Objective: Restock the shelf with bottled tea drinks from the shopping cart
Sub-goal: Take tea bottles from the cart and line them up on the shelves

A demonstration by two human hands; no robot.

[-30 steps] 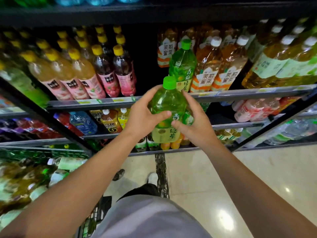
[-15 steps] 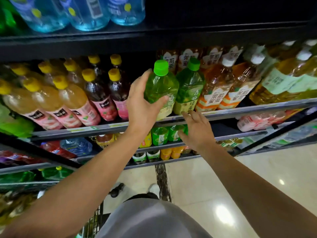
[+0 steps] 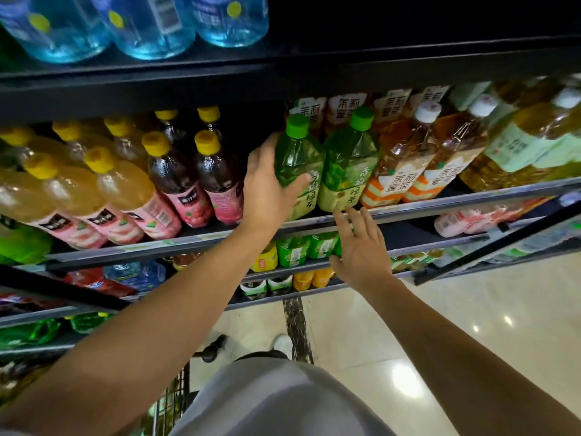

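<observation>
My left hand [image 3: 267, 190] grips a large green tea bottle [image 3: 298, 158] with a green cap, its base resting on the shelf [image 3: 440, 204] beside an identical green tea bottle [image 3: 347, 162] to its right. My right hand [image 3: 361, 250] hangs open just below the shelf's front rail, fingertips close under the second bottle, holding nothing. A bit of the shopping cart's [image 3: 169, 404] wire shows at the bottom, left of my body.
Left of the gap stand dark and orange yellow-capped juice bottles [image 3: 176, 174]. Orange-labelled tea bottles [image 3: 405, 165] and pale ones fill the shelf to the right. Big blue water jugs [image 3: 151, 23] sit on the shelf above. Lower shelves hold small drinks; glossy floor lies at right.
My left hand lifted the green bottle from chest height and set it on the shelf beside the other one. My right hand let go of it and stays below the rail.
</observation>
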